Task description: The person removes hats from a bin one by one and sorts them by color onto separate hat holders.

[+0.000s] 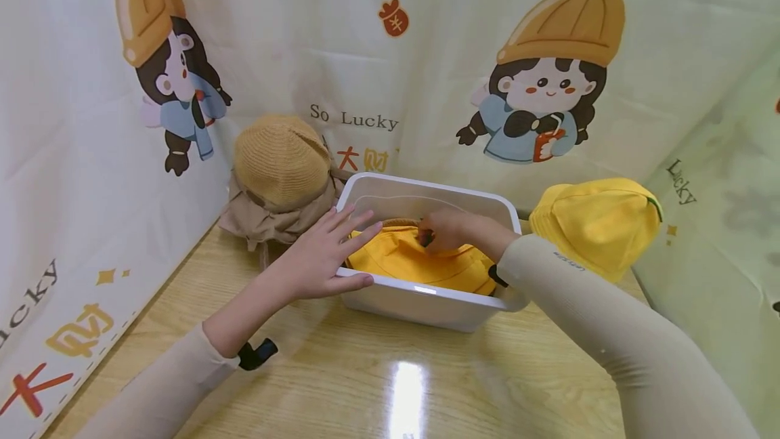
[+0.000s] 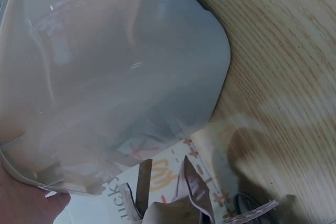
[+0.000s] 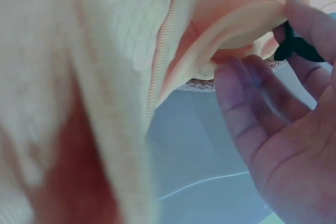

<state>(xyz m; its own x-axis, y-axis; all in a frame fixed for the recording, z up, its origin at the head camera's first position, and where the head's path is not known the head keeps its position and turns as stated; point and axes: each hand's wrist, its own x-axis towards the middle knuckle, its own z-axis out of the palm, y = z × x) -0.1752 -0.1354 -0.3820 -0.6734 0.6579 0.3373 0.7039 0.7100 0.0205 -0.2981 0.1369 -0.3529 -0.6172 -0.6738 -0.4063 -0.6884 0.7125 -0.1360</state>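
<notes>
Inside a white plastic bin (image 1: 420,309) lies a yellow cloth hat (image 1: 408,256), with a brown woven edge (image 1: 401,222) showing behind it. My right hand (image 1: 453,229) reaches into the bin and pinches the hat's fabric. Close up in the right wrist view, thumb and fingers hold the cloth (image 3: 244,24) beside a dark green leaf-shaped piece (image 3: 296,48). My left hand (image 1: 323,256) rests at the bin's left rim, fingers spread and straight. In the left wrist view, the bin's outer wall (image 2: 131,77) fills much of the picture, and that hand (image 2: 29,200) touches its rim.
Left of the bin, a tan woven hat (image 1: 283,161) sits on a brown cloth hat (image 1: 258,219). A second yellow hat (image 1: 600,225) stands to the right. The wooden table (image 1: 341,371) meets a printed cloth backdrop (image 1: 426,73) at the back and sides.
</notes>
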